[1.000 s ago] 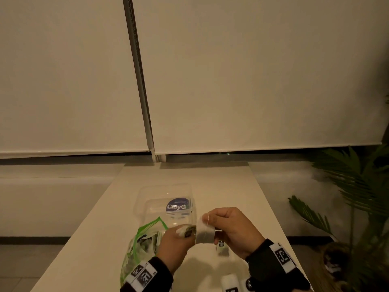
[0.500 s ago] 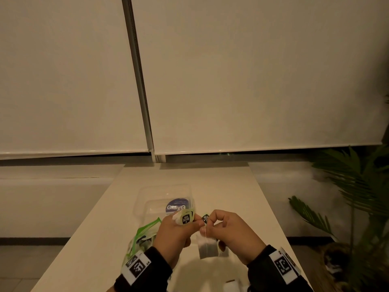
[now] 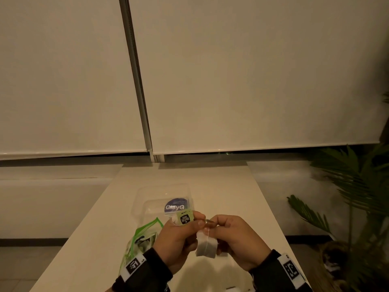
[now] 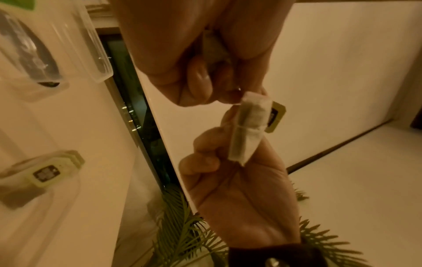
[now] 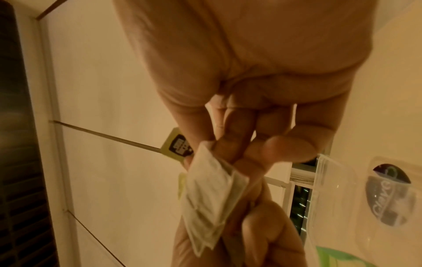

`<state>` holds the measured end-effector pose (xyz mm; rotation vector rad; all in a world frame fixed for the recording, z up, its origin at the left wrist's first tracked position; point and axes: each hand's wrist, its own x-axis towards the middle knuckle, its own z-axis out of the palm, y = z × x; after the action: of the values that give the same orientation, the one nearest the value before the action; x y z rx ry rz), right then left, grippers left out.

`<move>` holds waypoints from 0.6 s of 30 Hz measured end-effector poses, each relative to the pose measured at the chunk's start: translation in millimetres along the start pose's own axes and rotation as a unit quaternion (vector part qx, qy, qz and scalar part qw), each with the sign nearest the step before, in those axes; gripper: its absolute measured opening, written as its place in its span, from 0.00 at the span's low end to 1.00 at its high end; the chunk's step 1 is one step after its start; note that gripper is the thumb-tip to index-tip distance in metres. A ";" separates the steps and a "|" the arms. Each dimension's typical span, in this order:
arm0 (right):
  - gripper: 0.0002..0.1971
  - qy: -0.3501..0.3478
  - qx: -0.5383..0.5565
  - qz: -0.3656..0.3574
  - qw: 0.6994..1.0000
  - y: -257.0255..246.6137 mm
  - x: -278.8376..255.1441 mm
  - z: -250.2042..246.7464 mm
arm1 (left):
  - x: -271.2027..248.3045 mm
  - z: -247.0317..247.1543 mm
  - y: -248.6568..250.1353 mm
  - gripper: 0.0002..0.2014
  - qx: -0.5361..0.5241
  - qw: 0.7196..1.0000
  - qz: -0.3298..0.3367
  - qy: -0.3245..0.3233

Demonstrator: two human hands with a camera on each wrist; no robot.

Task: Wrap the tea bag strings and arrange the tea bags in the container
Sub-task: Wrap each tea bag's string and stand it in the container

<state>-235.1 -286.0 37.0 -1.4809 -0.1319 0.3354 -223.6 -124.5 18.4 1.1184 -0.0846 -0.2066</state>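
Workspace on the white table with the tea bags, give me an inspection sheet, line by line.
Surface: white table, long and narrow, dimly lit.
Job's things: tea bag held between both hands, string running down its face; green tag raised by the left hand; clear plastic container open, behind the hands.
Clutter: green zip pouch left of the hands, contents unclear.
Grips: left hand pinches the tag; right hand pinches the string at the bag's top.
Cables: nothing seen.
Surroundings: roller blinds behind; potted palm at right.
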 end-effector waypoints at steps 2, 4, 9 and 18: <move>0.07 -0.018 0.002 0.004 1.000 -2.0 -1.5 -0.6 | 0.8 -1.7 1.6 0.10 0.018 0.999 0.000 -0.035; 0.05 -0.028 0.002 0.009 1.000 -6.1 -3.7 -1.3 | 2.8 -5.6 4.5 0.12 0.040 0.998 0.006 -0.050; 0.08 -0.064 0.019 0.015 0.998 -16.2 -7.1 -2.7 | 3.2 -10.3 13.7 0.05 0.086 0.986 0.042 -0.133; 0.05 -0.104 0.058 0.022 0.993 -14.8 -7.3 -1.7 | 7.1 -20.3 41.6 0.05 0.147 0.946 0.036 -0.288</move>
<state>-239.4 -290.5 52.3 -1.3325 -0.2429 0.5245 -208.2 -90.5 46.7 1.3204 -0.6968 -0.4625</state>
